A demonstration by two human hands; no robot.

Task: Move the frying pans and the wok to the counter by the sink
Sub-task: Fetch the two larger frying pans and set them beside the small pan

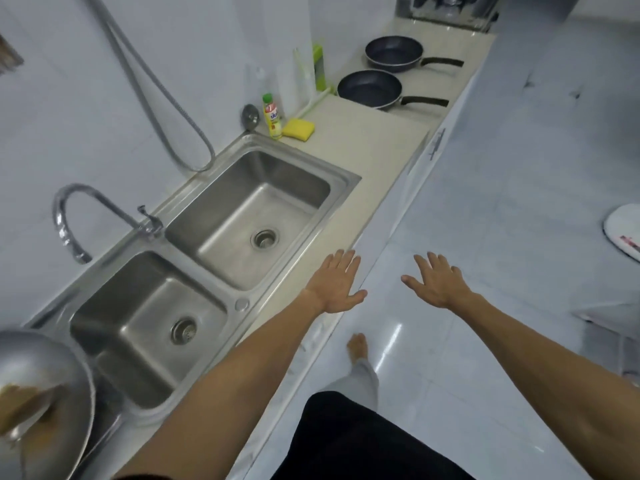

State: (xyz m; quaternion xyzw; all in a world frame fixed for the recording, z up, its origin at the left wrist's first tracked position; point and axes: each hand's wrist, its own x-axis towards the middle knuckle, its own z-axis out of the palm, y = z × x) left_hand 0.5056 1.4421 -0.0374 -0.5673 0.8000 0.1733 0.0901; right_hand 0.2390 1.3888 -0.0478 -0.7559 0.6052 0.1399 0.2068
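Observation:
Two dark frying pans rest on the beige counter (349, 143) to the right of the sink, handles pointing right: the nearer pan (369, 88) and the farther pan (394, 53). A silver wok (45, 396) sits at the bottom left, beside the left basin, with something brown inside it. My left hand (337, 284) is open, fingers spread, over the counter's front edge by the right basin. Over the floor, my right hand (437, 282) is open too. Both hands hold nothing and are far from the pans.
A double steel sink (346, 174) with a curved tap (69, 216) fills the left. A dish soap bottle (272, 116), a yellow sponge (298, 129), a ladle and boards stand at the wall. A stove (446, 8) sits at the far end. My foot (357, 346) is on tiled floor.

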